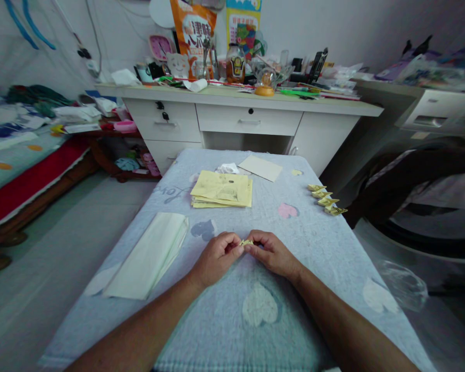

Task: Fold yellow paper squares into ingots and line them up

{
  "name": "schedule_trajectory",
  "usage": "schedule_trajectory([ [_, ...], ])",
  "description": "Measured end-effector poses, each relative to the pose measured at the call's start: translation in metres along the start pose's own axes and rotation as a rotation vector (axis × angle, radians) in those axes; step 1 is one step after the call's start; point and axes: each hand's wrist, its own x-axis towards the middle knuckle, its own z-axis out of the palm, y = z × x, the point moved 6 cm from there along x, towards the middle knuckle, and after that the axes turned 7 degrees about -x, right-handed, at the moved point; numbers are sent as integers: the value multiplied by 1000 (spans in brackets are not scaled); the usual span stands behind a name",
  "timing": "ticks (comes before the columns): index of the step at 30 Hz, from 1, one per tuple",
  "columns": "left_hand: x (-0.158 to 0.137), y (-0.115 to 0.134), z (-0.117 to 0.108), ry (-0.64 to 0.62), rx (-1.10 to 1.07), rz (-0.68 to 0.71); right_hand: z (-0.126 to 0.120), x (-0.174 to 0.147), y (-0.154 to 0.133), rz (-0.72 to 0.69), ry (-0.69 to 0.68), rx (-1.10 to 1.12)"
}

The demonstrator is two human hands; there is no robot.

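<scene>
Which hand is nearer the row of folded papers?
Right. The right hand sits left of the row of folded papers and closer to the camera; the left hand is farther left.

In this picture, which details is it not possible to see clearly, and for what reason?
Head view: the left hand and right hand hide part of the small yellow paper piece between them.
Head view: print on the yellow paper stack is too small and blurred to read.
Head view: the right edge cuts off part of the washing machine.
</scene>
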Motion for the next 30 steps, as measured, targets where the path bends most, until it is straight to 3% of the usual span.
schedule_trajectory([
  [24,1,1,-4,20,-35,-19,0,-2,-1,-42,-4,-119],
  [30,1,2,-2,-1,-10,-26,-1,-2,-10,-120,-17,-169],
])
